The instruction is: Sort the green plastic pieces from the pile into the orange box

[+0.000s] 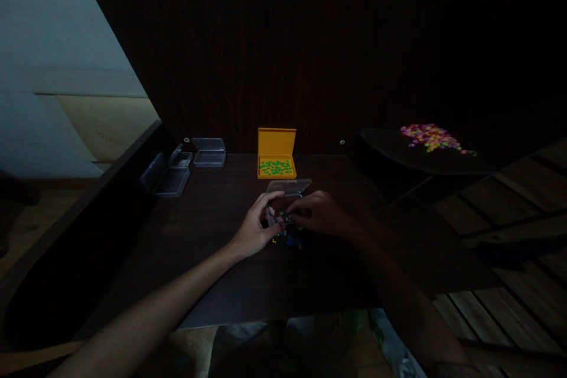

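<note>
My left hand point(262, 221) is wrapped round a clear plastic box point(290, 188) whose lid stands raised at the back. Small pale and dark pieces show inside it. The fingers of my right hand point(315, 212) are pinched together over the box's right part; what they hold, if anything, is too small to make out. Loose blue and yellow pieces point(290, 241) lie on the dark table just in front of the box. Behind it stands an orange-yellow box point(277, 140), its lid upright, with small green pieces point(277, 166) spread in its base.
Several clear boxes with raised lids, among them one clear box point(209, 156) and a larger one point(172, 182), stand at the table's back left. A pile of pink, red and yellow pieces point(432, 137) lies on a dark side shelf point(385, 144). A dark panel point(266, 41) rises behind the table.
</note>
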Tool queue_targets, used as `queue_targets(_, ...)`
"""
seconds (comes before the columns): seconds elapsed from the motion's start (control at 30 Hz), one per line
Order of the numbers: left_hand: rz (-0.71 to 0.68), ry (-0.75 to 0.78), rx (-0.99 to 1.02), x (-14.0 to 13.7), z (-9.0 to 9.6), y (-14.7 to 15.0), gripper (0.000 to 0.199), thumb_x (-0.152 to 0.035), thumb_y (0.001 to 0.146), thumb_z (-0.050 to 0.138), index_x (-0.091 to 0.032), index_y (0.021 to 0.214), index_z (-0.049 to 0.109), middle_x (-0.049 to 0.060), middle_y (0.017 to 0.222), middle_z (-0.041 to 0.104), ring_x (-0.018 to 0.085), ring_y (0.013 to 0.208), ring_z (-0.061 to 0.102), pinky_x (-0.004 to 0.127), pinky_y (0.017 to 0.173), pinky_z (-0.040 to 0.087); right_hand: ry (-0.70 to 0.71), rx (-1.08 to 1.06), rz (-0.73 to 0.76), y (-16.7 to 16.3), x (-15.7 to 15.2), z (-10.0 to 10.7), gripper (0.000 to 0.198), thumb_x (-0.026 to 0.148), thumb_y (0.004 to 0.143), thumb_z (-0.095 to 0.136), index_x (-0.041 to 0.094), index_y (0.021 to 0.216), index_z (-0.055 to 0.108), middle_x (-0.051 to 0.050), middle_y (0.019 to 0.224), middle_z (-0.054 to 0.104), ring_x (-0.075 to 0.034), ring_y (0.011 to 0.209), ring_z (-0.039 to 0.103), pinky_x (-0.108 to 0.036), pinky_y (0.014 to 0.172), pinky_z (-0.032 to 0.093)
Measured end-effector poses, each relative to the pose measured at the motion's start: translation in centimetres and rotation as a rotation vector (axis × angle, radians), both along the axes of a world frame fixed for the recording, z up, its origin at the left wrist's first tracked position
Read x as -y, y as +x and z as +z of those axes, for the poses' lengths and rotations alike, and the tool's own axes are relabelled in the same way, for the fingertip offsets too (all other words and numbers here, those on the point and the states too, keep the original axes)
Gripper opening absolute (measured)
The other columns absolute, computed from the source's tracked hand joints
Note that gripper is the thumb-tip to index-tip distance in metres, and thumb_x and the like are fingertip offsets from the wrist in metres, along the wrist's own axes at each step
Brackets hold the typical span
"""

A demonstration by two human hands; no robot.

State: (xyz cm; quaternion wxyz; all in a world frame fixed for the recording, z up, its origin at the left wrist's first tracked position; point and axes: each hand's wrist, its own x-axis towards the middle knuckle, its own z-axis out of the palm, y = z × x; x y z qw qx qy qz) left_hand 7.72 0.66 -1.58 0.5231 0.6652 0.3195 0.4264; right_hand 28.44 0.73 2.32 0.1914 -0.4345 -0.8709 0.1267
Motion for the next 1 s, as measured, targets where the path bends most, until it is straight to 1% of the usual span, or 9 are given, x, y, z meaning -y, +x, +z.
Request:
queue_targets(0.13, -0.024, 0.001, -0.019, 0.5, 0.1, 0.2, 0.058, -0.019, 0.073, 0.068, -0.022, 0.129, 0.053, 0.007, 0.117, 0.054, 0.015, 0.083, 0.054, 0.029, 0.077, 0.047, -0.027, 0.02, 0.063, -0.3, 0.2, 0.1, 0.015, 0.025, 0.084, 0.064, 0.022, 0.094, 0.074, -0.003, 0.089, 0.076, -0.016, 0.078, 0.068, -0.026, 0.071, 0.041)
queue_targets(0.33, -0.052, -0.05, 0.0, 0.6, 0.1, 0.2, 0.06, -0.018, 0.072, 0.069, -0.022, 0.129, 0.052, 0.006, 0.112, 0.054, 0.012, 0.077, 0.052, 0.027, 0.074, 0.047, -0.048, 0.027, 0.06, -0.6, 0.3, 0.2, 0.016, 0.023, 0.084, 0.063, 0.022, 0.096, 0.074, -0.004, 0.094, 0.076, -0.017, 0.082, 0.069, -0.027, 0.074, 0.043)
queue_targets(0.5, -0.054, -0.072, 0.014, 0.5, 0.1, 0.2, 0.06, -0.019, 0.072, 0.069, -0.022, 0.129, 0.051, 0.006, 0.108, 0.057, 0.015, 0.083, 0.056, 0.029, 0.077, 0.047, -0.042, 0.015, 0.053, -0.7, 0.3, 0.1, 0.016, 0.024, 0.084, 0.063, 0.023, 0.096, 0.074, -0.003, 0.096, 0.076, -0.017, 0.083, 0.069, -0.028, 0.076, 0.043)
queue_targets(0.57, -0.053, -0.076, 0.024, 0.5, 0.1, 0.2, 0.06, -0.019, 0.072, 0.07, -0.022, 0.129, 0.051, 0.006, 0.107, 0.058, 0.016, 0.083, 0.057, 0.029, 0.077, 0.047, -0.028, -0.017, 0.044, -0.7, 0.3, 0.2, 0.016, 0.026, 0.085, 0.063, 0.022, 0.096, 0.074, -0.003, 0.091, 0.076, -0.016, 0.077, 0.068, -0.026, 0.072, 0.043)
queue_targets(0.7, -0.032, -0.072, 0.051, 0.0, 0.2, 0.0, 0.058, -0.02, 0.072, 0.07, -0.022, 0.127, 0.052, 0.006, 0.109, 0.058, 0.015, 0.083, 0.057, 0.028, 0.076, 0.047, 0.032, -0.108, -0.002, -0.6, 0.6, 0.6, 0.015, 0.027, 0.083, 0.063, 0.02, 0.091, 0.074, -0.001, 0.072, 0.073, -0.012, 0.06, 0.062, -0.022, 0.061, 0.04)
queue_targets(0.77, -0.004, -0.072, 0.058, -0.3, 0.2, -0.1, 0.058, -0.019, 0.071, 0.069, -0.021, 0.127, 0.052, 0.005, 0.105, 0.059, 0.015, 0.082, 0.056, 0.028, 0.075, 0.047, 0.028, -0.16, 0.041, -0.6, 0.9, 0.8, 0.016, 0.028, 0.083, 0.062, 0.019, 0.088, 0.074, 0.0, 0.068, 0.071, -0.01, 0.055, 0.059, -0.021, 0.059, 0.039)
queue_targets(0.87, 0.076, -0.067, 0.042, -1.0, 0.2, -0.5, 0.059, -0.019, 0.071, 0.069, -0.021, 0.127, 0.052, 0.001, 0.089, 0.057, 0.014, 0.075, 0.054, 0.026, 0.071, 0.045, -0.075, -0.185, 0.185, -0.9, 1.4, 1.0, 0.015, 0.027, 0.081, 0.062, 0.017, 0.084, 0.074, 0.0, 0.066, 0.071, -0.009, 0.052, 0.057, -0.02, 0.057, 0.04)
queue_targets(0.93, 0.128, -0.06, 0.038, -1.5, 0.2, -0.7, 0.058, -0.02, 0.07, 0.069, -0.021, 0.126, 0.053, -0.002, 0.082, 0.053, 0.013, 0.072, 0.051, 0.025, 0.069, 0.045, -0.14, -0.15, 0.249, -1.5, 1.6, 0.8, 0.014, 0.024, 0.081, 0.062, 0.017, 0.085, 0.073, 0.0, 0.068, 0.071, -0.009, 0.054, 0.059, -0.02, 0.059, 0.041)
queue_targets(1.0, 0.155, -0.059, 0.053, -1.9, 0.1, -0.9, 0.058, -0.02, 0.07, 0.07, -0.02, 0.125, 0.053, -0.003, 0.079, 0.052, 0.012, 0.07, 0.05, 0.026, 0.069, 0.044, -0.16, -0.074, 0.259, -2.4, 1.7, 0.3, 0.015, 0.024, 0.082, 0.06, 0.018, 0.087, 0.073, -0.001, 0.072, 0.072, -0.01, 0.059, 0.06, -0.021, 0.061, 0.04)
